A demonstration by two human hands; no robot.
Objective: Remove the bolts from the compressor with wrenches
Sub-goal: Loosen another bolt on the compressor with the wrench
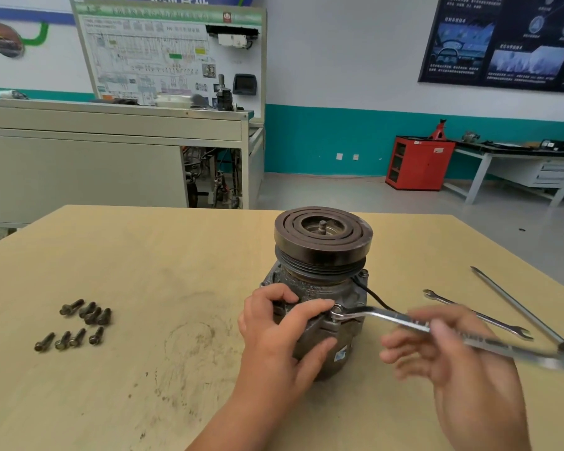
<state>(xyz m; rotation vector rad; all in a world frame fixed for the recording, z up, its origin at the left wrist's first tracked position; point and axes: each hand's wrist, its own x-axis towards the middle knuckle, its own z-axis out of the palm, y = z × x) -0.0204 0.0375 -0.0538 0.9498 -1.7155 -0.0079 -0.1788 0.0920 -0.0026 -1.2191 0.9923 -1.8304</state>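
The right hand [437, 349] reaches in from the lower right, blurred, its fingers seemingly loose around the shaft of a wrench [404, 320]; the grip is hard to judge. The wrench's ring end sits on a bolt [336, 312] at the compressor's [323, 281] flange. The left hand [280, 330] clasps the compressor body, fingers curled over its housing. The compressor stands upright, mid-table [176, 255]. Loose bolts [79, 323] lie well to the left; a second wrench [479, 315] lies to the right.

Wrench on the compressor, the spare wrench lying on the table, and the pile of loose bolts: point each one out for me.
Wrench [381, 315]: head view, on its shank just right of the compressor.
Spare wrench [484, 317]: head view, mid-handle.
Loose bolts [93, 315]: head view, on a bolt in the upper cluster.
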